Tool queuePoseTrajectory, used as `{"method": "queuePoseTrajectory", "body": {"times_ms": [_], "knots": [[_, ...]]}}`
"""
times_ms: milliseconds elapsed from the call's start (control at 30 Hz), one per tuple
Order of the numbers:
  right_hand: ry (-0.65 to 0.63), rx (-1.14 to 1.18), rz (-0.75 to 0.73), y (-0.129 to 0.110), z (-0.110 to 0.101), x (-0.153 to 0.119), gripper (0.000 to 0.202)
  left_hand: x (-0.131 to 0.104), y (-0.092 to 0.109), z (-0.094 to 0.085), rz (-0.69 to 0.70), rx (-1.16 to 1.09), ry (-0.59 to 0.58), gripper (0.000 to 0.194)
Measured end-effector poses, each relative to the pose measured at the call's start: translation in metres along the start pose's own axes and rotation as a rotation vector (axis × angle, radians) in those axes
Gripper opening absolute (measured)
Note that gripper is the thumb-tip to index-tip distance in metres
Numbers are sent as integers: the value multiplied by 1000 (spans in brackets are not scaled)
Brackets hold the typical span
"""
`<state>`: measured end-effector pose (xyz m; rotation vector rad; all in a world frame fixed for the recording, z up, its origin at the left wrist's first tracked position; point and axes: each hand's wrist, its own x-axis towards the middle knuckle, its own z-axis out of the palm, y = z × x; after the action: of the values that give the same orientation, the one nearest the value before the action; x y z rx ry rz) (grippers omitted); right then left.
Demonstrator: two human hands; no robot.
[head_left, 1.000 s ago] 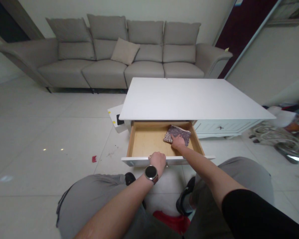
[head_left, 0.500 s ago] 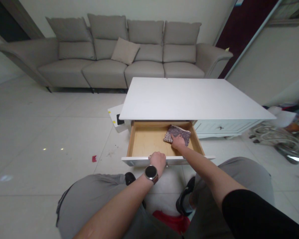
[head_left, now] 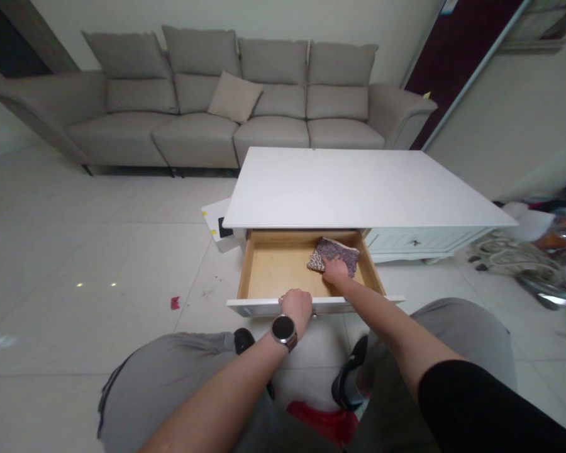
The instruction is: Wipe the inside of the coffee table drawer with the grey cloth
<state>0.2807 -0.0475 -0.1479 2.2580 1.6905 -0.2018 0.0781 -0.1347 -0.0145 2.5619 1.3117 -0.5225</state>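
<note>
A white-fronted wooden drawer [head_left: 273, 267] is pulled out of the white coffee table [head_left: 363, 189]. My left hand [head_left: 297, 307], with a round watch at the wrist, is closed over the top edge of the drawer front, just left of the small metal knob [head_left: 314, 314]. Inside the drawer, toward its right side, lies a folded purplish-brown patterned cloth [head_left: 343, 251] with a spotted corner. My right hand [head_left: 336, 270] reaches in over the drawer front and grips the cloth near its front edge; the thumb's hold is partly hidden.
A grey sofa [head_left: 273, 132] with a loose cushion [head_left: 234, 97] stands behind the table. A white box [head_left: 217, 220] sits on the floor at the table's left. A red scrap [head_left: 175, 303] lies on the tiles, and a red stool [head_left: 323, 423] shows beneath me.
The view has shifted very slightly. Both hands, the drawer and the cloth keep their places.
</note>
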Motion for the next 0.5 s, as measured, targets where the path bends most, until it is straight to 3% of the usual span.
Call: {"method": "queuePoseTrajectory", "body": {"times_ms": [300,500], "knots": [[-15,7,-1,0,4,5,77,-1,0,-1,14,19,0,35],[-10,-2,-12,1,5,6,77,0,-3,4,17,-47,44,25]]}}
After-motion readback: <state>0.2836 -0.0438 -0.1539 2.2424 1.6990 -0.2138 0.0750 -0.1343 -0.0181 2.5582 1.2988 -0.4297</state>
